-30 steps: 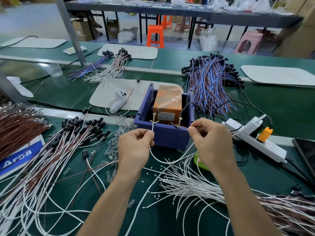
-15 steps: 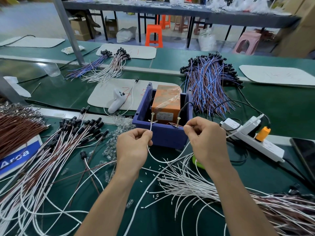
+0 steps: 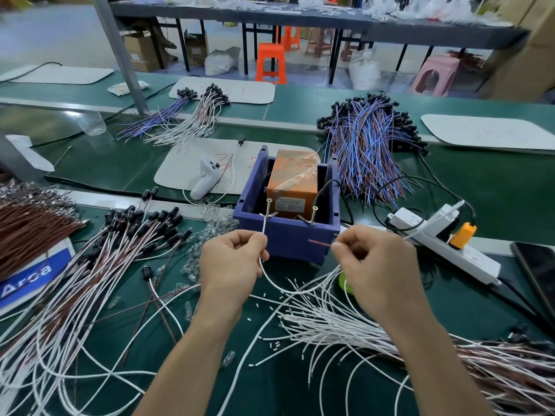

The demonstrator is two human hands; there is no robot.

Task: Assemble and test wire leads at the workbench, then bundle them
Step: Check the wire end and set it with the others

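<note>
A blue bin [image 3: 288, 241] holds an orange test box [image 3: 292, 181], with two brass screw contacts [image 3: 268, 205] standing on its front rim. My left hand [image 3: 234, 262] pinches one white wire lead [image 3: 288, 288], whose end runs up to the left screw. My right hand [image 3: 378, 265] pinches the lead's other end, a brown stripped tip [image 3: 319, 242] pointing left, just below the right screw [image 3: 314, 213] and apart from it. The lead sags in a loop between both hands.
White leads with black caps [image 3: 126, 235] fan out at left, beside brown wires [image 3: 27, 226]. More white leads [image 3: 345, 328] lie under my right forearm. A power strip [image 3: 444, 247] and a phone [image 3: 537, 271] sit right. Blue-brown wires [image 3: 366, 148] lie behind the bin.
My right hand has dropped away from the right screw contact, and the lead's brown tip now shows in front of the bin. My left hand stays near the left screw.
</note>
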